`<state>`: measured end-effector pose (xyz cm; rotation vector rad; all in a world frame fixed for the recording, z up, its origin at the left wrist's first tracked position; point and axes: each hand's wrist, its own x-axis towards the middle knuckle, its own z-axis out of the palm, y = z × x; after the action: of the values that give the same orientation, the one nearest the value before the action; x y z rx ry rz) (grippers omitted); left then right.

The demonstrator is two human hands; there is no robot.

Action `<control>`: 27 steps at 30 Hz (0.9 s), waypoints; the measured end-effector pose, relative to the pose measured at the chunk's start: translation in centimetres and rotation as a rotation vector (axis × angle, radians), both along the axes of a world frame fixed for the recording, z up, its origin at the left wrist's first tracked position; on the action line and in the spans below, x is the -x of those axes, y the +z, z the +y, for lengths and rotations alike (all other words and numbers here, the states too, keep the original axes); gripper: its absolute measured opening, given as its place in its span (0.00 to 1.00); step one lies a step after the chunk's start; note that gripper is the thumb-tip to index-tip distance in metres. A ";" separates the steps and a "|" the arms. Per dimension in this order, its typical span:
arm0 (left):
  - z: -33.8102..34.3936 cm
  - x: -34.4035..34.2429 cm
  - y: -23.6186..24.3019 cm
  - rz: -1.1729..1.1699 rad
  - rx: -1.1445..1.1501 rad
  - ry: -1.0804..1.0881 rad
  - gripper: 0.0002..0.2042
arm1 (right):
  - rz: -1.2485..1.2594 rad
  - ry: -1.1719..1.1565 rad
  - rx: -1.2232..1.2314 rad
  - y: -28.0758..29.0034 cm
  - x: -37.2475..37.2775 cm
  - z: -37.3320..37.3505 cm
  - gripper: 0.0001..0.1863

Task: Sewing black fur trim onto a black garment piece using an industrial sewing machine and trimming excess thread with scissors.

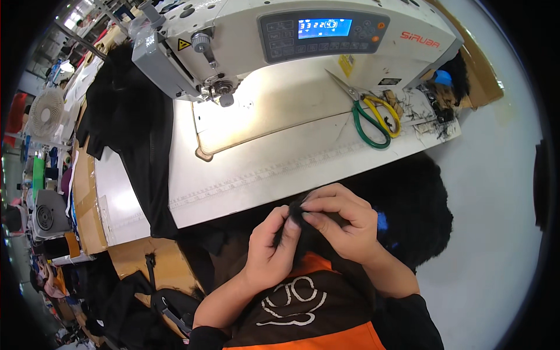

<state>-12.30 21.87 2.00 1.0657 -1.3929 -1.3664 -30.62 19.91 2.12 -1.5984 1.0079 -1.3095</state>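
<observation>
Over my lap at the table's front edge, my left hand (271,248) and my right hand (344,224) meet at a small tuft of black furry fabric (296,213). My left thumb and bent fingers are closed on it from the left. From the right, thumb and forefinger of my right hand pinch its upper end. The fabric hangs down between the hands, and its lower part merges with my dark apron. Beside my right forearm lies a large black furry piece (414,198) with blue patches (382,221). Part of it is hidden behind my right hand.
A white sewing machine (242,44) with a lit screen (325,28) stands across the table (233,195). Scissors (373,119) with green and yellow handles lie at right, near black fluff scraps (434,125). Black cloth (131,111) drapes over the table's left side.
</observation>
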 end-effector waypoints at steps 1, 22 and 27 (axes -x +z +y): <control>0.0 -0.1 -0.1 0.001 -0.002 -0.021 0.08 | 0.004 0.003 0.004 -0.2 0.1 0.1 0.12; -1.8 -1.1 -0.7 -0.095 -0.042 -0.270 0.02 | 0.188 0.013 0.079 -1.2 1.0 -0.2 0.14; -2.4 -1.4 -0.9 -0.120 -0.084 -0.293 0.03 | 0.204 -0.006 0.054 -1.3 1.0 -0.5 0.13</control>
<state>-10.89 19.47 1.07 1.0419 -1.6422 -1.6048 -31.63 19.39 0.77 -1.7990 1.1087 -1.2044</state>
